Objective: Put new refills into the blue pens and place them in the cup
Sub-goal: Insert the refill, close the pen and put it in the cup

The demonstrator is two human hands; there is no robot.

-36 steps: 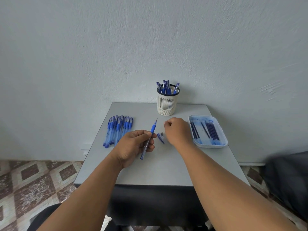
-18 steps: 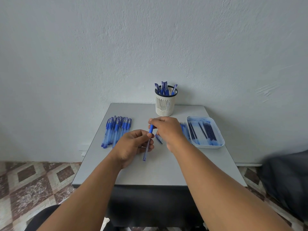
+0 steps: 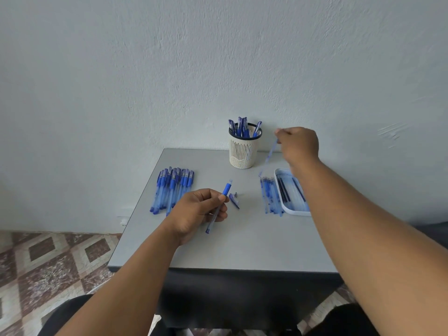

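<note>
My left hand [image 3: 202,209] grips a blue pen barrel [image 3: 219,206] over the middle of the table, its open tip pointing away from me. My right hand [image 3: 299,145] is raised to the right of the cup and pinches a thin pale-blue refill [image 3: 270,156] that hangs down, blurred. A pen cap [image 3: 234,200] lies on the table just right of my left hand. The cream slotted cup [image 3: 243,152] at the back holds several blue pens. A row of blue pens [image 3: 173,189] lies at the left.
A white tray [image 3: 289,209] with dark refills sits at the right edge, partly behind my right forearm. Several pale refills [image 3: 271,196] lie on the grey table [image 3: 242,246] beside the tray. A wall stands right behind the table; tiled floor lies at the left.
My right hand went from the pen's tip up and to the right, drawing a refill out of the barrel. My left hand kept the barrel almost in place.
</note>
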